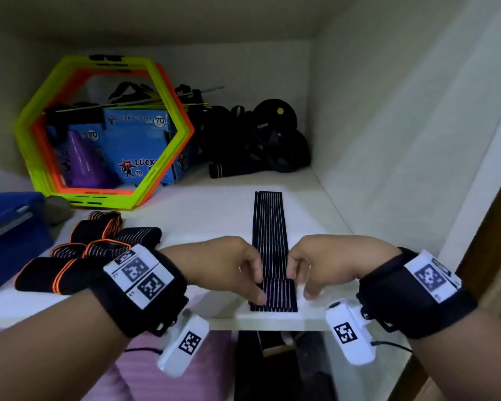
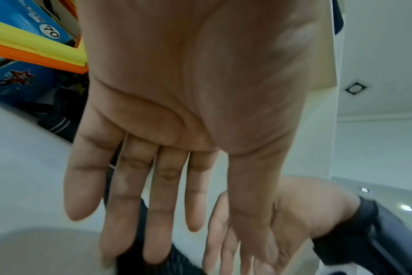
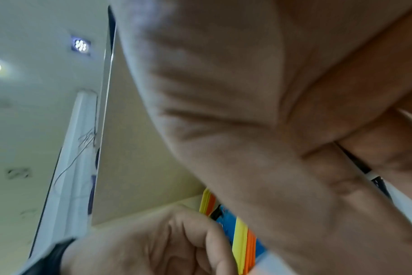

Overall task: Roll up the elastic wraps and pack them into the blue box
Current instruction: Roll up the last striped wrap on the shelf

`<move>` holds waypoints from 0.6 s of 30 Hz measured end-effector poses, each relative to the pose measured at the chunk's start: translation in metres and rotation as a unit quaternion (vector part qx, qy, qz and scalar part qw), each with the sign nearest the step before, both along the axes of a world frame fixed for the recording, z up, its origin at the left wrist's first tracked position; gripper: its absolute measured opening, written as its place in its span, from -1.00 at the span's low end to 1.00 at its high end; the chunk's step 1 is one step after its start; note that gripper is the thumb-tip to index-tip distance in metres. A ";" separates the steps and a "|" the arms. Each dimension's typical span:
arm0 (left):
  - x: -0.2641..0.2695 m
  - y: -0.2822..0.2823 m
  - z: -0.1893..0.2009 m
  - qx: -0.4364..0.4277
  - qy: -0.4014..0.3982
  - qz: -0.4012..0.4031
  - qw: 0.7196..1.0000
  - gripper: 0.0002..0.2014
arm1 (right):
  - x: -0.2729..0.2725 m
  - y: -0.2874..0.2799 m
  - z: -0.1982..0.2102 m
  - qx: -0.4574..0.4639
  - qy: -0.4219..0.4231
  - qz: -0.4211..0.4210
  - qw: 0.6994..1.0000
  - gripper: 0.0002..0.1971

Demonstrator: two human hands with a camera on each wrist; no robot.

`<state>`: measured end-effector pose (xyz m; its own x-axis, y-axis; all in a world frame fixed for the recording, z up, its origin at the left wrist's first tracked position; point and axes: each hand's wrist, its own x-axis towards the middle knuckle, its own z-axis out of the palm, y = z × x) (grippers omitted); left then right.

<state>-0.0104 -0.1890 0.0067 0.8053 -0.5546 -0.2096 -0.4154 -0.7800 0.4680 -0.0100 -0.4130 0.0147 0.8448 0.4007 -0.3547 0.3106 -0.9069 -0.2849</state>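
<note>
The left hand (image 1: 226,264) presses straight fingers (image 2: 158,204) on the turned-over near end of the elastic wrap (image 1: 269,227) while the right hand (image 1: 330,261) touches its right edge, pinching or not I cannot tell, likely keeping the roll square on the shelf (image 1: 209,215), the blue box (image 1: 9,227) well left.

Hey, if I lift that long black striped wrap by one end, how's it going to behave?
Probably floppy: the black striped wrap lies flat along the shelf, its near end folded over between the left hand and right hand. Likely light, since it looks thin. It shouldn't roll while flat, though a loose roll might unwind.
</note>
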 end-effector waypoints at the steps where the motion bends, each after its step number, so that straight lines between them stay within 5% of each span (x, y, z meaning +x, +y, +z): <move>1: 0.004 0.001 0.008 -0.022 0.009 0.004 1.000 -0.69 | 0.003 -0.002 0.006 0.016 0.007 -0.010 1.000 -0.63; 5: 0.039 0.007 0.032 -0.080 -0.021 0.083 0.993 -0.68 | 0.031 -0.009 0.017 0.172 0.044 -0.102 0.979 -0.77; 9: 0.091 0.015 0.043 -0.194 0.052 0.169 0.965 -0.63 | 0.084 -0.010 0.006 0.339 0.121 -0.231 0.904 -0.87; 13: 0.148 0.016 0.039 -0.271 0.114 0.238 0.926 -0.60 | 0.138 -0.005 -0.010 0.407 0.132 -0.324 0.843 -0.83; 18: 0.211 0.009 0.021 -0.316 0.095 0.287 0.899 -0.59 | 0.189 0.005 -0.015 0.401 0.079 -0.379 0.830 -0.75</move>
